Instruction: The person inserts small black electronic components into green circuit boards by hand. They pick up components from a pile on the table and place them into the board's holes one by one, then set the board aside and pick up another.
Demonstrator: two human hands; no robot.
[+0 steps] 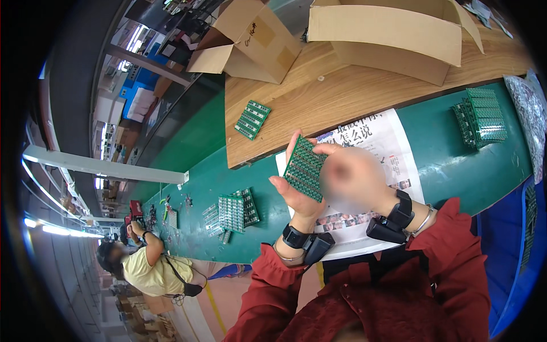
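Observation:
A green circuit board panel (305, 169) with rows of small parts is held tilted above a newspaper sheet (401, 151). My left hand (302, 199) supports it from below and behind, with the thumb out to the left and fingertips showing past the top edge. My right hand (356, 174) is partly blurred; its fingers close on the panel's upper right edge. Left of my hands, a loose pile of similar panels (232, 212) lies on the green table mat (439, 168). At the far right, more panels (484, 117) are stacked.
A raised wooden board (296, 102) carries a single panel (252, 119) and two open cardboard boxes (393, 34) at the back. Bubble wrap (527, 114) lies at the right edge, above a blue bin (513, 273). Another person (154, 268) works farther left along the table.

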